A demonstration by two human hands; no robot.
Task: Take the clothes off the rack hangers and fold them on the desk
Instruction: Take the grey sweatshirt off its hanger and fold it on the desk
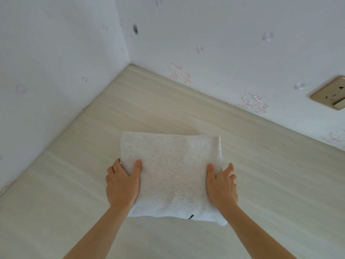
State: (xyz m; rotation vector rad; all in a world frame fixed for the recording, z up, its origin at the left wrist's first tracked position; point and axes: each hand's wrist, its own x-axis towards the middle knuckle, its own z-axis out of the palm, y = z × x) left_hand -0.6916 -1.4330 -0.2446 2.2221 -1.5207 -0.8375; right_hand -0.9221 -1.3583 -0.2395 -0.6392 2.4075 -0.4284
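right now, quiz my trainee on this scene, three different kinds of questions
1. True or false: both hands grip the folded cloth, one at each side.
2. Which fixture is on the wall at the right? A) a light switch with a red lamp B) a gold socket C) a coat hook
3. Fill in: the cloth lies on the pale wooden ____.

Key
1. True: the left hand and the right hand each have a thumb on top and fingers at the edge.
2. B
3. desk
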